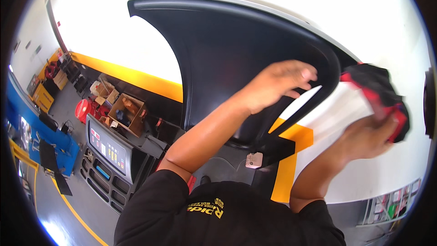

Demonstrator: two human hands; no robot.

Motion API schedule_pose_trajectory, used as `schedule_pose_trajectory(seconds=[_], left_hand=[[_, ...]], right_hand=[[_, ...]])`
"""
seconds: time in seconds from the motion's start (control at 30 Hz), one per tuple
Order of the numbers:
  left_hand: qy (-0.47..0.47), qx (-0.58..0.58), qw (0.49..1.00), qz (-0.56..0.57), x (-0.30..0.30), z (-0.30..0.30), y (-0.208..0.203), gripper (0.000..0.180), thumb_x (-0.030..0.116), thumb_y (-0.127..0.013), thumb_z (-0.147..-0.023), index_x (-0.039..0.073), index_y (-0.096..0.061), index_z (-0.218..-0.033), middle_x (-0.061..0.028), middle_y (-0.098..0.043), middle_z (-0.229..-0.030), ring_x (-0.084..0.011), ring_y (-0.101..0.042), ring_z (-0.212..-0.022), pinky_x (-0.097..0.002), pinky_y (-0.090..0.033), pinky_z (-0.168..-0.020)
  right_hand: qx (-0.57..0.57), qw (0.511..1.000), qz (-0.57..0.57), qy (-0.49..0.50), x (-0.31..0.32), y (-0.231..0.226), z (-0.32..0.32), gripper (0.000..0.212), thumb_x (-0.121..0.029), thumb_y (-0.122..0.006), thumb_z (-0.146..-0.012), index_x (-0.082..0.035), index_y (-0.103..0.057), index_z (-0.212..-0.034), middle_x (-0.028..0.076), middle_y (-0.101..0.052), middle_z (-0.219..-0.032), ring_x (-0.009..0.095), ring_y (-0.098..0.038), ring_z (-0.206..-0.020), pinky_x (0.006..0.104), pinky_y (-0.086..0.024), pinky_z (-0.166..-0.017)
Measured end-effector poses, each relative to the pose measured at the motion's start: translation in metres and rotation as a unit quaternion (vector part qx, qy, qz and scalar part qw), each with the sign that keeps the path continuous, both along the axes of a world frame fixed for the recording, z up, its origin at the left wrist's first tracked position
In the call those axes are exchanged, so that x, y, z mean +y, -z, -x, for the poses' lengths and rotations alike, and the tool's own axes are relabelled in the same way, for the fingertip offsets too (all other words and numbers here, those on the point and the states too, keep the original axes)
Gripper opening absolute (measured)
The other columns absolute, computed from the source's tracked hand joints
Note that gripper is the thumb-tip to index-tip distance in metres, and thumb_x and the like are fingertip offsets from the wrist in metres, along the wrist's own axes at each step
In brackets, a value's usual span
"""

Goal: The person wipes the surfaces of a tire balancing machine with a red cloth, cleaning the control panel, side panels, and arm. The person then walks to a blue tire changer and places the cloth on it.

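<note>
the black curved cover (227, 54) fills most of my view, arching from the upper left over to my right, where its rim bends downward. to my left stands the grey console (108, 148), small coloured markings on its sloping face, and beyond it sits an open cardboard box (127, 114). the red-and-black bundle (378, 84) is off to my right, just beside the cover's curved right rim — too blurred for me to tell whether it is a cloth or a glove. its long axis slants from near that rim down to my right hand (366, 139), whose fingers wrap round the lower end. that hand is clearly the nearer one; i can't tell whether the bundle's upper end touches the rim. my left hand (284, 79) is raised in front of the cover, loosely curled, thumb apart from fingers — it holds nothing i can see, and the bundle lies to its right.
</note>
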State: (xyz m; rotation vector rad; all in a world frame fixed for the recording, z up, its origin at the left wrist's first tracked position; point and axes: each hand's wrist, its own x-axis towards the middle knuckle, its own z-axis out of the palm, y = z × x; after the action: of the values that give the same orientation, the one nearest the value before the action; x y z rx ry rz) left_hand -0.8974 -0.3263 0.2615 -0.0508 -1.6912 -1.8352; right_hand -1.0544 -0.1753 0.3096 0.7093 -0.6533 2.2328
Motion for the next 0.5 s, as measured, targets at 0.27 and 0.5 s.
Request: schedule_pose_trajectory(seconds=[0.27,0.5], left_hand=[[-0.179,0.188,0.939,-0.227,-0.008,0.033,-0.027,0.039,0.040,-0.061,-0.104,0.008,-0.054,-0.126,-0.0128,-0.061,-0.129,-0.0249,-0.064,-0.113,-0.0390,-0.050,-0.092],[-0.186,0.210,0.929,-0.241,-0.003,0.051,-0.030,0.066,0.049,-0.060,-0.104,0.003,-0.037,-0.146,-0.0144,-0.037,-0.156,-0.0251,-0.056,-0.111,-0.0397,-0.048,-0.090]], right_hand=[[0.218,0.842,-0.491,0.055,0.033,-0.093,0.026,0.041,-0.026,-0.074,-0.097,-0.003,-0.067,-0.130,0.011,-0.074,-0.108,0.019,-0.069,-0.097,0.0302,-0.054,-0.090],[0.272,0.698,-0.651,0.122,-0.032,-0.070,-0.006,0.033,-0.027,-0.068,-0.094,-0.004,-0.066,-0.118,0.023,-0.074,-0.105,0.043,-0.070,-0.099,0.0497,-0.054,-0.091]])
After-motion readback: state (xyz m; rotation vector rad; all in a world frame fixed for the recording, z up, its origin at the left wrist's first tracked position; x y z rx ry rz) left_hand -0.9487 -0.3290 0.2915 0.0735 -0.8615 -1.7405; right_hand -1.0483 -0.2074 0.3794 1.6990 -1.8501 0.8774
